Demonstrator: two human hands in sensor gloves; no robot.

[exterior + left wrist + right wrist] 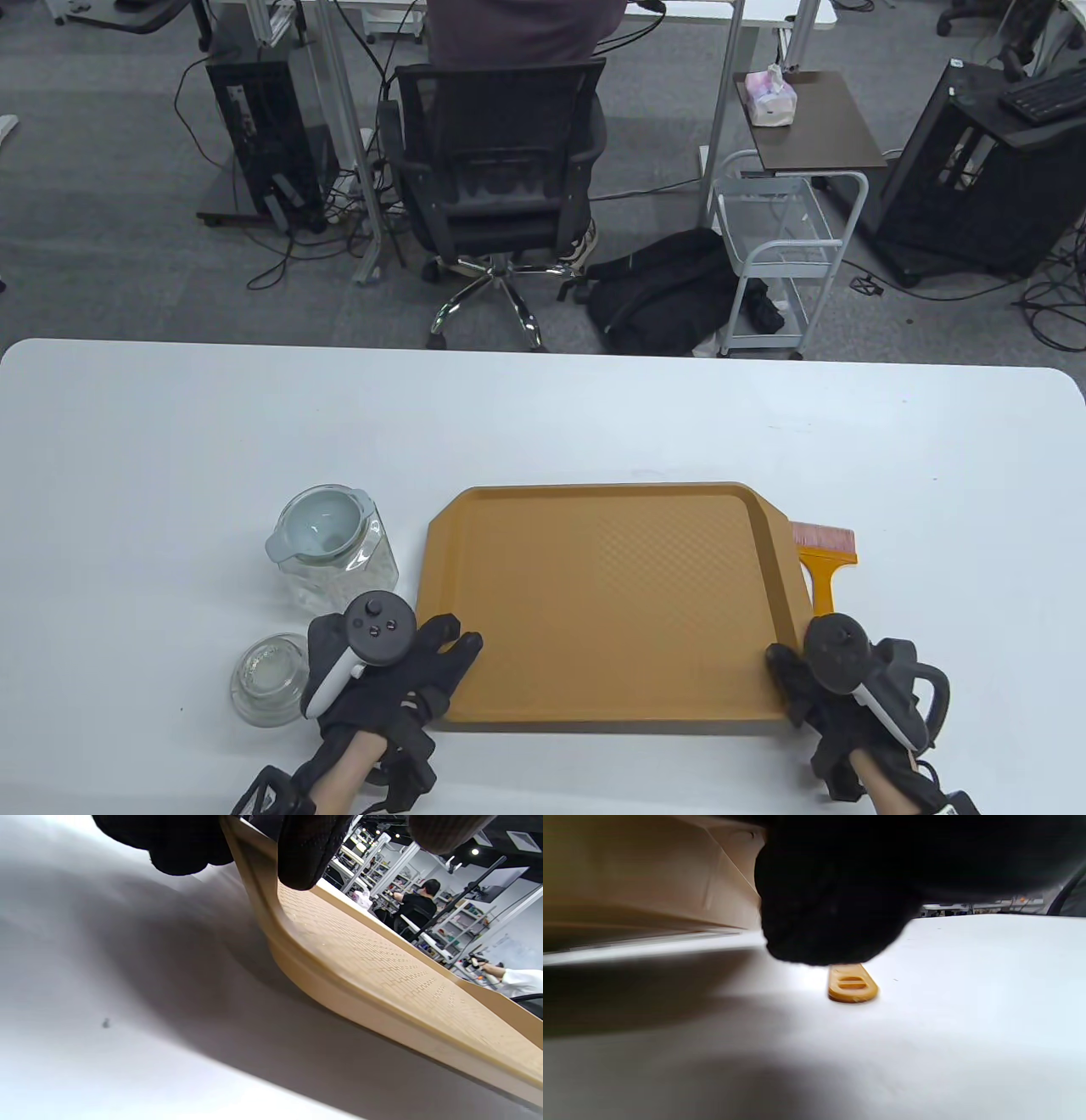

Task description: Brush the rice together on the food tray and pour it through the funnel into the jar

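An orange-brown food tray [611, 594] lies in front of me on the white table. My left hand [441, 654] grips its near-left corner; in the left wrist view gloved fingers [309, 853] curl over the tray rim [263, 899], and that edge stands slightly off the table. My right hand [789, 679] holds the near-right corner, thumb on the rim. Left of the tray stands a glass jar [339, 569] with a pale funnel [321, 522] in its mouth. An orange brush [823, 552] lies along the tray's right side. Only a few grains [323, 942] show on the tray.
A glass lid [270, 679] lies on the table close to my left hand, in front of the jar. The brush's handle end [852, 984] rests on the table just past my right fingers [831, 899]. A person sits in an office chair [501, 170] beyond the table.
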